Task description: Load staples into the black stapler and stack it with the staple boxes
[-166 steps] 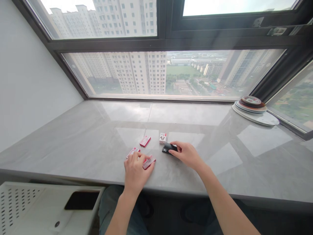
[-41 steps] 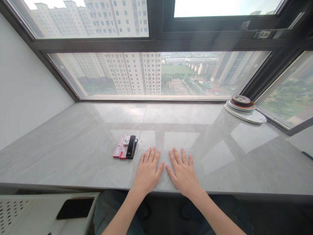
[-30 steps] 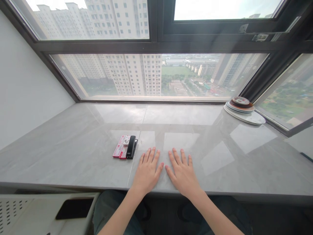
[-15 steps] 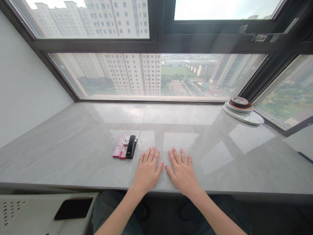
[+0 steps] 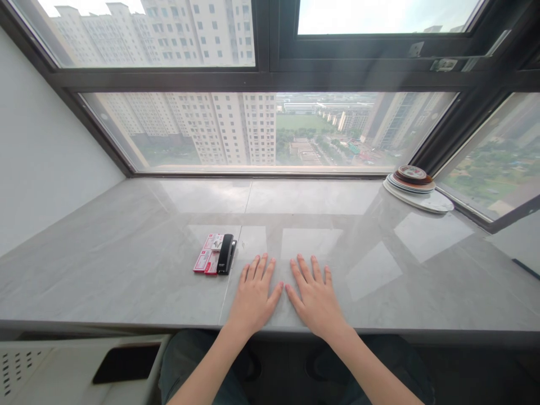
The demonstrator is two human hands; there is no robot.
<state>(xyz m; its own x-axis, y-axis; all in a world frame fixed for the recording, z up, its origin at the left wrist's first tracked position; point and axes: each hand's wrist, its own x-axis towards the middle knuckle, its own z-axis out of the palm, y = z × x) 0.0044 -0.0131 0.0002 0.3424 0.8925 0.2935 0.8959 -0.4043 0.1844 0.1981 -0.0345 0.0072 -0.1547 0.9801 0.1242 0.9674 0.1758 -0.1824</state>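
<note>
Grey countertop (image 5: 126, 247) spans mid-frame; lower centre, left hand (image 5: 254, 298) and right hand (image 5: 314, 298) lie palms down, fingers spread, holding nothing! Left's nearer the black stapler (image 5: 225, 254), up and left of it, long axis running up-frame, right beside the red-and-white boxes (image 5: 205, 259).

Jet black on the stapler (image 5: 225, 254), popping right against the red-and-white printed boxes (image 5: 202, 261), all of it set on a pale grey countertop (image 5: 126, 242) streaked with soft marbling! Over to the plates (image 5: 431, 201): white below, rust and dark brown above, while the window frame (image 5: 169, 80) runs dark charcoal and the trousers (image 5: 185, 357) deep blue-green.
</note>
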